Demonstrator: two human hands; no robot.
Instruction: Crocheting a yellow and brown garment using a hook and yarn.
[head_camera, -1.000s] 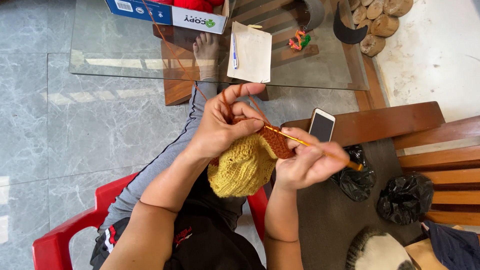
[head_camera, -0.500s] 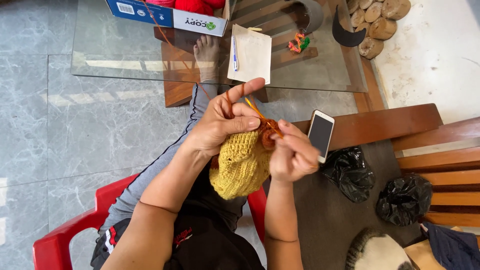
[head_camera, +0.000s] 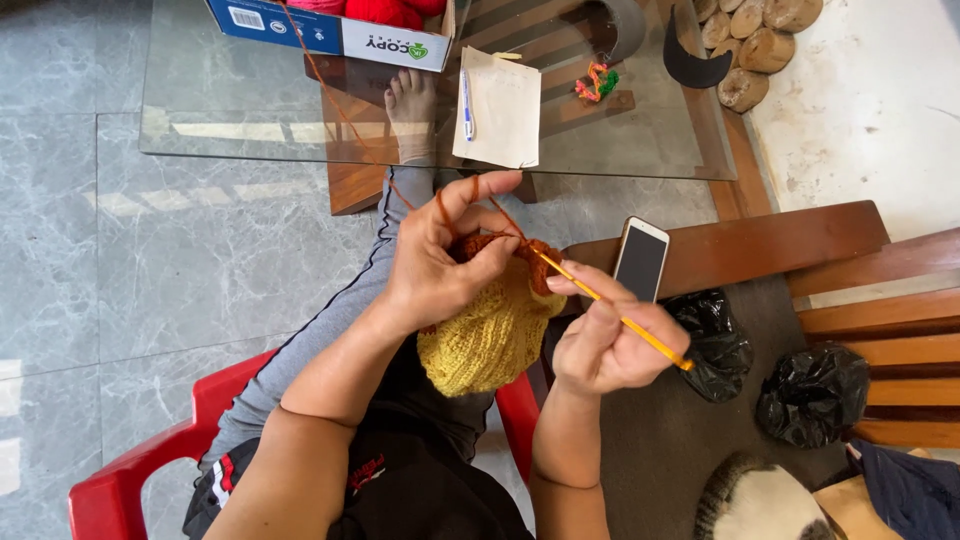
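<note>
The fingers of the left hand (head_camera: 435, 265) are closing around the top of the knit piece (head_camera: 490, 325), with the thumb pressing on its orange edge and the index finger stretching up, the orange yarn (head_camera: 345, 115) passing over it. The fingers of the right hand (head_camera: 610, 340) are closing around the hook (head_camera: 610, 310), a thin yellow stick, which is pointing up and left with its tip going into the orange edge of the knit piece, just beside the left thumb. The knit piece is sitting in the centre of the frame, between the two hands; its lower part is yellow and is hanging down over the lap. The yarn is running from the left hand up to the upper left, toward a blue and white box (head_camera: 330, 30) at the top edge, where red balls (head_camera: 385, 10) are lying inside. The box is standing on a glass table (head_camera: 200, 100), and beside it, in the upper centre, a sheet of paper (head_camera: 500, 110) is lying with a pen (head_camera: 466, 105) on its left side. A bare foot (head_camera: 412, 110) is showing through the glass. Right of the hands, a phone (head_camera: 640, 260) is lying on a wooden bench (head_camera: 760, 245). Two black bags (head_camera: 815, 390) are lying at the right. The person is sitting on a red chair (head_camera: 140, 480) in the lower left.
</note>
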